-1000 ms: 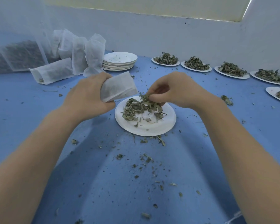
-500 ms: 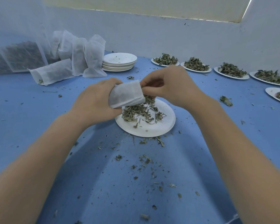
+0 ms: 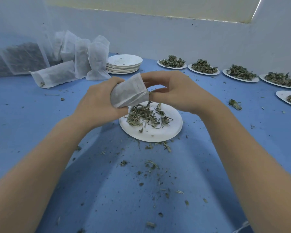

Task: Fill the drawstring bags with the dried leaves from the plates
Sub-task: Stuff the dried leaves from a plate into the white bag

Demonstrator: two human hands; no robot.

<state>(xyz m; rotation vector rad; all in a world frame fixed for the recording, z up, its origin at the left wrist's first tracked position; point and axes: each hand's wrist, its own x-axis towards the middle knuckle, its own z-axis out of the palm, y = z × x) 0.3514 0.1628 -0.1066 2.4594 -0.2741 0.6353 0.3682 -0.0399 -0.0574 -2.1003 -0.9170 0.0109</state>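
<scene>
While gripped: bag [image 3: 129, 93], both hands.

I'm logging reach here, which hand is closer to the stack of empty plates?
Left. The left hand, gripping the bag, sits just in front of the stack of empty plates; the right hand is farther off to its right.

Even, diffuse, cool light is observed. Soft arm shadows are cast onto the bench [image 3: 40, 132] toward the viewer. Wide-angle curvature is seen at the edges. Slight blur is noted at the fingers [image 3: 158, 90].
</scene>
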